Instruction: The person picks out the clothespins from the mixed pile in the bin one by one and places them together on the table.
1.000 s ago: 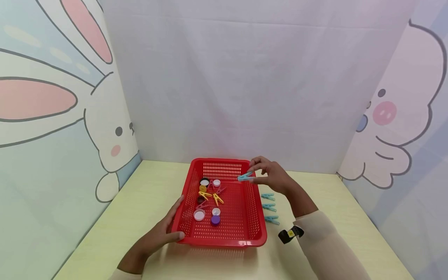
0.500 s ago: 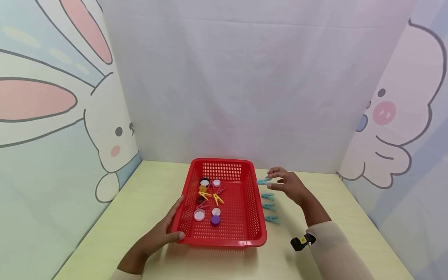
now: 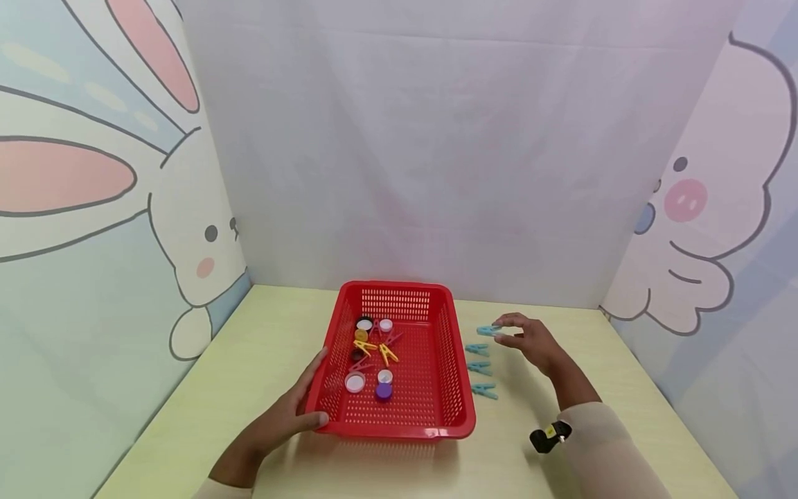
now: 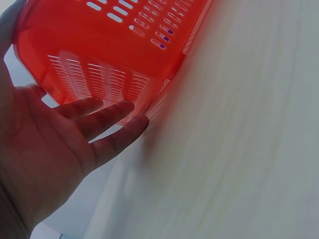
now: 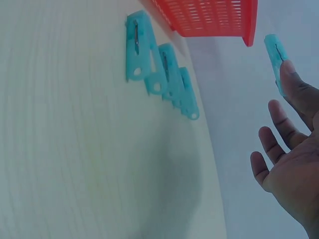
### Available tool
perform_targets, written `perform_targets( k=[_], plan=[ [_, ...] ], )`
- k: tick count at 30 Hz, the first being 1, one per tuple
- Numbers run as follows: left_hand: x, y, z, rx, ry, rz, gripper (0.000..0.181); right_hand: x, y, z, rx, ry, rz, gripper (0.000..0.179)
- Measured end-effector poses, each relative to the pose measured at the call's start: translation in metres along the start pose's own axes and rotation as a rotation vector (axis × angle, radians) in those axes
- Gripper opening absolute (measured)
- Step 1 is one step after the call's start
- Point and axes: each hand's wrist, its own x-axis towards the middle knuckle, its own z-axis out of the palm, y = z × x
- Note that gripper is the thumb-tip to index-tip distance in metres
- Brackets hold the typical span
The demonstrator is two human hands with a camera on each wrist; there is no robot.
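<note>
A red plastic basket (image 3: pixel 389 431) stands on the table in the head view, holding small pegs and bottle caps. My left hand (image 3: pixel 283 416) grips its near left corner, thumb on the rim and fingers along the outer left wall. In the left wrist view those fingers (image 4: pixel 107 119) lie nearly straight against the slotted wall. To the right of the basket, my right hand (image 3: pixel 530 341) pinches a light blue clothes peg (image 3: pixel 488 330) between thumb and fingers, just above the table. The same peg (image 5: pixel 275 57) shows in the right wrist view, where the other fingers are spread.
Three light blue clothes pegs (image 3: pixel 479 368) lie in a column beside the basket's right wall. Inside the basket are yellow pegs (image 3: pixel 388 354), red pegs, a purple cap (image 3: pixel 384 392) and several other caps. A pale curtain (image 3: pixel 424 159) hangs behind the table.
My right hand has carried the blue peg from over the basket's right rim outward to the right and down, beyond the row of pegs. The left hand and basket stay put.
</note>
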Motion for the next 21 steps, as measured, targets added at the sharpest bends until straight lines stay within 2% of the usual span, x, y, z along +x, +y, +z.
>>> perform_targets(
  k=[5,12,17,21],
  plan=[
    [0.000,0.002,0.001,-0.003,0.004,-0.011,0.113,-0.005,0.012,-0.001,0.016,-0.001,0.047,0.033],
    [-0.001,0.002,0.001,-0.005,0.003,-0.008,0.113,-0.009,0.027,-0.002,-0.020,0.017,0.132,0.039],
    [-0.001,0.001,0.001,-0.009,-0.002,-0.006,0.113,-0.012,0.034,0.000,-0.030,0.018,0.207,0.041],
    [-0.001,0.000,0.000,-0.005,-0.002,-0.001,0.113,-0.012,0.036,0.002,-0.024,0.025,0.229,0.042]
  ],
)
